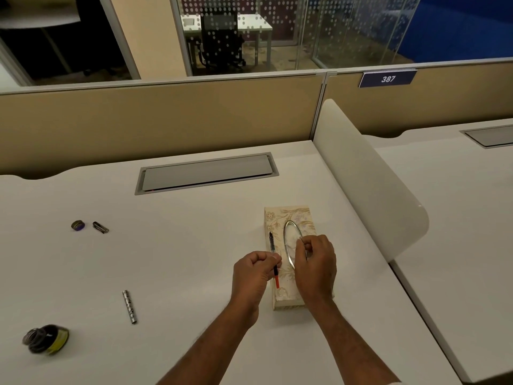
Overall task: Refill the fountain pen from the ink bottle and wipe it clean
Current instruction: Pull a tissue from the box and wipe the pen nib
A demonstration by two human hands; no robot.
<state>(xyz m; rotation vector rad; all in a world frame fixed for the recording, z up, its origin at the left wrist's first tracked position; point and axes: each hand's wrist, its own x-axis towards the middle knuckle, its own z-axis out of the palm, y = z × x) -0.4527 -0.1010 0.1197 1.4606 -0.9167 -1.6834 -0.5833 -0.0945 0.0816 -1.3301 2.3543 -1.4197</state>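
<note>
My left hand (254,270) grips the bare fountain pen section (273,254), a thin dark piece with a red converter end, nib pointing away over the tissue box (280,300). My right hand (315,262) pinches at the box's oval opening (290,243); whether a tissue is between the fingers is hard to tell. The open ink bottle (47,339) stands near the front left. Its cap (78,225) and the pen cap (100,227) lie far left. The silver pen barrel (130,307) lies left of my hands.
A grey cable flap (206,173) is set into the white desk (180,245) behind the work area. A curved white divider (369,176) rises just right of the tissue box. A tan partition (166,118) closes the back edge.
</note>
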